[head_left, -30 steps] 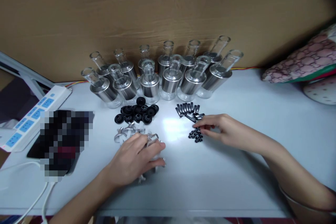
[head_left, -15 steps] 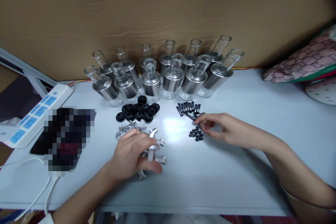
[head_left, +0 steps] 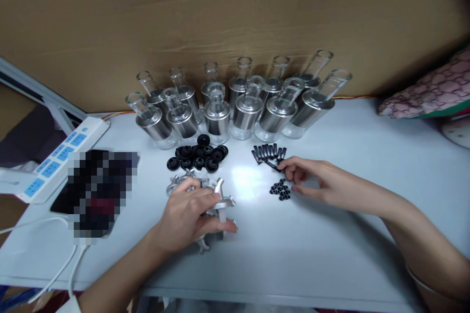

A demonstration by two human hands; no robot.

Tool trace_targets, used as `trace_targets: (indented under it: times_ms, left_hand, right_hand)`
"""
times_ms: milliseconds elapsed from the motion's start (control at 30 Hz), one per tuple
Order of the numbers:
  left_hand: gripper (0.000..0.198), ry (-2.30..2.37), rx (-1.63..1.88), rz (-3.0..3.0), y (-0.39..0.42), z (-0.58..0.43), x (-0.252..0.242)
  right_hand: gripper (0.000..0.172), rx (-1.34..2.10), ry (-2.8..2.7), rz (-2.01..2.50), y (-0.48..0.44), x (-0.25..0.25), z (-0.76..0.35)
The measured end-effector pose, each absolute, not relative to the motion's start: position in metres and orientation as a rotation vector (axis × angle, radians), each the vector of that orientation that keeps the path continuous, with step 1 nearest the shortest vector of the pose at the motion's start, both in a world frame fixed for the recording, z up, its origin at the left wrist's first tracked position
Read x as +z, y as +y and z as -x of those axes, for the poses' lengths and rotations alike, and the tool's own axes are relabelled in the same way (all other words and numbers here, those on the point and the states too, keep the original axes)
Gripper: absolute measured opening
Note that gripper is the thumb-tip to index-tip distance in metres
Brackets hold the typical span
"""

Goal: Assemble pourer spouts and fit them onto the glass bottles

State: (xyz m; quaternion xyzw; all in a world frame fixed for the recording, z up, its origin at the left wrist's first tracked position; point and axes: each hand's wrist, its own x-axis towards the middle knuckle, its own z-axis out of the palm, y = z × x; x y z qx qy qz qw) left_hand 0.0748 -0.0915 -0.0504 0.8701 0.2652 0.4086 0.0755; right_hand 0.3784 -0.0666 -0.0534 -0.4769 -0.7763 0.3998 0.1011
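Note:
My left hand is closed round a silver metal pump part, lifted a little off the heap of like silver parts on the white table. My right hand rests on the table with its fingers curled. Its fingertips sit between a row of small dark tubes and a cluster of tiny black rings; whether they pinch anything is hidden. A pile of black rubber caps lies behind the silver parts.
Several clear glass bottles with silver collars stand along the back, against a brown cardboard wall. At the left lie a white power strip, a blurred-out dark object and white cables. A patterned cushion sits at the far right.
My left hand has closed on one silver part and raised it from the heap. My right hand's fingers have curled in and shifted slightly toward the dark tubes.

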Motion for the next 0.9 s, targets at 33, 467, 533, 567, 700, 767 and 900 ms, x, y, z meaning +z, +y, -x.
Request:
trace_targets:
  times_ms: [33,467,533,567,700,767,900]
  left_hand:
    - [0.031,0.794,1.208,-2.621,-0.092,-0.075,-0.049]
    - [0.012,0.850,1.030,-2.608,-0.096,-0.076,-0.046]
    - [0.018,0.844,1.028,-2.558,-0.095,-0.076,-0.044]
    - [0.020,0.838,1.029,-2.547,-0.094,-0.076,-0.043]
    - [0.018,0.805,1.036,-2.542,-0.094,-0.074,-0.045]
    - [0.017,0.809,1.017,-2.562,-0.094,-0.074,-0.047]
    - [0.015,0.845,0.981,-2.588,-0.094,-0.073,-0.049]
  right_hand:
    - [0.028,1.158,-2.298,1.402,-0.067,-0.054,-0.378]
    - [0.019,1.151,-2.351,1.414,-0.068,-0.055,-0.384]
    - [0.015,1.115,-2.359,1.406,-0.069,-0.053,-0.382]
    - [0.013,1.052,-2.357,1.413,-0.069,-0.052,-0.380]
    - [0.011,0.723,-2.364,1.391,-0.074,-0.042,-0.373]
    - [0.012,0.686,-2.406,1.330,-0.077,-0.036,-0.369]
    - [0.010,0.573,-2.520,1.201,-0.081,-0.032,-0.362]
